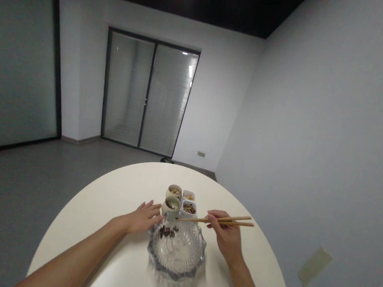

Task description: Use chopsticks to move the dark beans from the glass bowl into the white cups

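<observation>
A pair of wooden chopsticks [230, 221] is gripped in my right hand [226, 235], their tips over the far rim of a clear glass bowl [173, 273]. A small dark piece seems to be at the tips, too small to name. Several dark dried pieces [167, 231] lie in the bowl's far left part. My left hand [144, 217] rests with fingers stretched out beside the bowl's left rim, near a round cream cup [171, 205]. To the right of that cup is a square white dish [189, 208] with brownish pieces in it.
Behind them stand another round cup [173, 191] and a second white dish [188, 195], each holding pale pieces. All are on a round white table [114, 189]. A white wall [325, 136] rises close on the right; glass doors [146, 96] are at the back.
</observation>
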Demonstrator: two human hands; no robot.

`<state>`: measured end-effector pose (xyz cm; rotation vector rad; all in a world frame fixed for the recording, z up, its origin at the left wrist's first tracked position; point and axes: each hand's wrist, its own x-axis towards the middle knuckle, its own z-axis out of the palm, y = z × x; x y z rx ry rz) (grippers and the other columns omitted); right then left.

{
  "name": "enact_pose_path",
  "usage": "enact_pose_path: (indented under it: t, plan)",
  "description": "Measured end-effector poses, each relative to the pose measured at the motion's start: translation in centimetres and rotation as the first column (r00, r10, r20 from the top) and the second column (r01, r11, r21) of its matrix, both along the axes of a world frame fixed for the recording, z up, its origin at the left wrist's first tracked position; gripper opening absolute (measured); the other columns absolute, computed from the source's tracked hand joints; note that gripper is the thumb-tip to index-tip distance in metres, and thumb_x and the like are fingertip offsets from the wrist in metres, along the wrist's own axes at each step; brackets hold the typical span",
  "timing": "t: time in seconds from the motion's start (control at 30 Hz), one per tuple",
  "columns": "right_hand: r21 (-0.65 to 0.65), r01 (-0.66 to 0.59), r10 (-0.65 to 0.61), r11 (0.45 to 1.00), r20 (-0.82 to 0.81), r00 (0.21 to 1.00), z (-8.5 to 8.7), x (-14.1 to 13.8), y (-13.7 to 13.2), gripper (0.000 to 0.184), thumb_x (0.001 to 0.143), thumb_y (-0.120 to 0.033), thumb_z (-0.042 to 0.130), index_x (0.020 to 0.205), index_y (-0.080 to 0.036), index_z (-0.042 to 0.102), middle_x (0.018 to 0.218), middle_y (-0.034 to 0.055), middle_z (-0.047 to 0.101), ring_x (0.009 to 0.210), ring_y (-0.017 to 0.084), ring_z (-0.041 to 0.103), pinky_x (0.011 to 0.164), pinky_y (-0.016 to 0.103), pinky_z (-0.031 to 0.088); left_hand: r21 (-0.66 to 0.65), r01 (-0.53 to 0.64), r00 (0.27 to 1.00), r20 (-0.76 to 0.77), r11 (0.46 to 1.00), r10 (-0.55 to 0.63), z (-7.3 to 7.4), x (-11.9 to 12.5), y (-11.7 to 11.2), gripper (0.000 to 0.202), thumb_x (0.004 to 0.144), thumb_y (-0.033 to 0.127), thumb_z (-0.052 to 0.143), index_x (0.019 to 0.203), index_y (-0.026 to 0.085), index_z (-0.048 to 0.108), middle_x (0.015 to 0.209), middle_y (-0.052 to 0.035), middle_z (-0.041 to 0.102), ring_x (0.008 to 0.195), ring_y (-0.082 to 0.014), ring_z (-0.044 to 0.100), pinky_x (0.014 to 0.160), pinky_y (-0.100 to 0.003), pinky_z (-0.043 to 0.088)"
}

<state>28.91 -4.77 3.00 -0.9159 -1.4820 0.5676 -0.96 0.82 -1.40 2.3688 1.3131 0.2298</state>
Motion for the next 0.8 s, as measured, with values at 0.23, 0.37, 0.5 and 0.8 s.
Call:
enact_pose_path:
  t: [0.23,0.37,0.5,0.8]
  plan:
    - [0.092,0.063,-0.055,0.994,-0.086,0.995,-1.2,-1.5,0.7,0.021,0.082,-0.037,0.069,0.088,-0.017,0.071,0.084,0.0055,0.066,0.072,0.015,0.064,0.058,0.026,0.06,-0.016,-0.015,1.0,-0.019,1.0,0.015,0.5,0.3,-0.3,0.059,0.099,0.061,0.018,0.141,0.028,0.043,0.155,-0.0024,0.018,0.144,-0.0302,0.004,0.114,-0.054,0.004]
    - [0.071,0.044,-0.044,0.997,0.004,0.999,-1.5,-1.7,0.9,0.021,0.083,-0.037,0.068,0.089,-0.017,0.072,0.086,0.006,0.067,0.076,0.016,0.064,0.064,0.027,0.059,-0.018,-0.013,1.0,-0.02,1.0,0.013,0.7,0.4,-0.5,0.06,0.099,0.062,0.017,0.141,0.027,0.042,0.155,-0.0023,0.019,0.144,-0.0302,0.004,0.115,-0.054,0.004]
    - [0.078,0.06,-0.06,0.995,0.003,0.998,-1.3,-1.6,0.8,0.023,0.084,-0.039,0.066,0.09,-0.017,0.072,0.087,0.0065,0.068,0.079,0.017,0.064,0.067,0.028,0.058,-0.009,-0.003,1.0,-0.015,1.0,0.003,0.7,0.4,-0.5,0.059,0.099,0.061,0.017,0.14,0.027,0.043,0.155,-0.0029,0.019,0.144,-0.0311,0.004,0.114,-0.055,0.005]
    - [0.065,0.034,-0.039,0.997,0.074,0.996,-0.5,-2.0,0.2,0.023,0.085,-0.04,0.065,0.088,-0.018,0.072,0.088,0.007,0.068,0.083,0.018,0.064,0.076,0.031,0.055,-0.007,-0.003,1.0,-0.022,1.0,0.003,1.1,0.4,-0.8,0.057,0.1,0.058,0.018,0.139,0.027,0.045,0.155,-0.0032,0.019,0.144,-0.0313,0.005,0.114,-0.055,0.004]
